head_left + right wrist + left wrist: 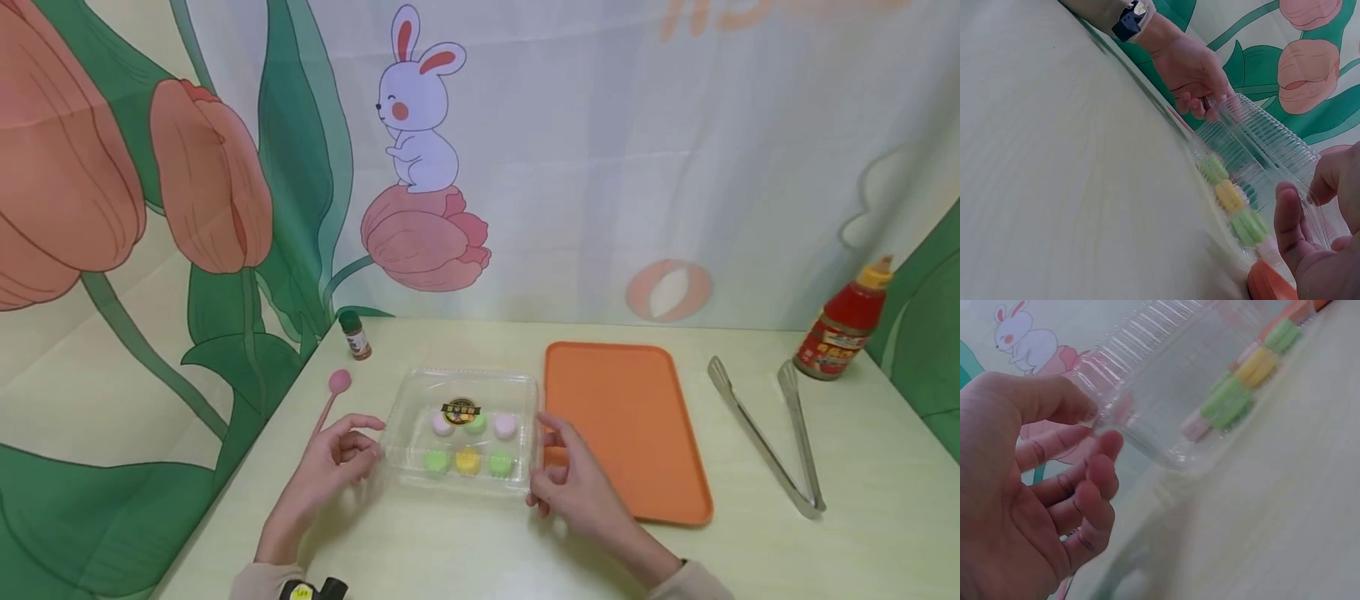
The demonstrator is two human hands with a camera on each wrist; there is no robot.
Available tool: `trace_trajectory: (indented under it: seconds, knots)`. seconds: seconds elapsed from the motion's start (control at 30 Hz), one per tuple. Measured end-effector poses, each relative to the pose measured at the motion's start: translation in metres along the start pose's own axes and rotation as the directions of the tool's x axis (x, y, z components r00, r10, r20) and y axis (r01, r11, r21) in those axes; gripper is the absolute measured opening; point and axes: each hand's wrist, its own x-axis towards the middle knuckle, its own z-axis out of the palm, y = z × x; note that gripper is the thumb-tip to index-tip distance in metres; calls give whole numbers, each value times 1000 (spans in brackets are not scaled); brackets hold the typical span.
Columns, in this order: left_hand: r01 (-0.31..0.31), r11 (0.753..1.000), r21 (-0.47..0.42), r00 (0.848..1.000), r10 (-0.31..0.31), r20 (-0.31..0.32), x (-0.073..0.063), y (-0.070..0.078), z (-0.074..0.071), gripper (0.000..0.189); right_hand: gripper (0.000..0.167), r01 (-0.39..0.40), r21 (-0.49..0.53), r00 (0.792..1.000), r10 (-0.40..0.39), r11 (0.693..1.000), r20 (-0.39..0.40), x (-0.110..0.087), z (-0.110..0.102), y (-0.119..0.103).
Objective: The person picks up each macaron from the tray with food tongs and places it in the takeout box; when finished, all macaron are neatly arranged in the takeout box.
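A clear plastic clamshell box (408,396) with a black-and-gold sticker (461,411) on its lid sits mid-table. Several macarons show through it: pink, green and a yellow macaron (468,462) along the near side. My left hand (326,467) pinches the box's left edge between thumb and index finger, and its other fingers curl loosely below. On the opposite side, my right hand (581,483) pinches the right edge near the front corner. In the right wrist view, the thumb (1288,206) lies against the rim. The lid looks closed.
Right of the box lies an orange tray (622,417), partly behind my right hand. Farther right are metal tongs (765,450) and a red sauce bottle (842,325). A pink spoon (340,382) and a small green-capped jar (356,336) are at left. A printed curtain (555,167) hangs behind.
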Motion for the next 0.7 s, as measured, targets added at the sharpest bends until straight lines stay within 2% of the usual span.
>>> trace_trajectory:
  seconds: [0.13, 0.33, 0.57, 0.7]
  knots:
    - [-22, 999, -46, 1000, 21, -16, -4, -4, 7, 31, 87, -10, 21, 1000, 10, 1000, -5, -2, 0, 2]
    - [-13, 999, -47, 1000, 12, -6, -6, -5, 9, 33, 86, -26, 40, 1000, 26, 999, 13, -3, 0, 5]
    - [-47, 999, -27, 999, 47, -6, -5, -7, 8, 35, 83, -33, 88, 999, 31, 996, 16, -2, 1, 4]
    - [-45, 998, -50, 999, 45, -3, -4, -8, 9, 37, 83, -43, 108, 999, 41, 993, 17, -1, 1, 4]
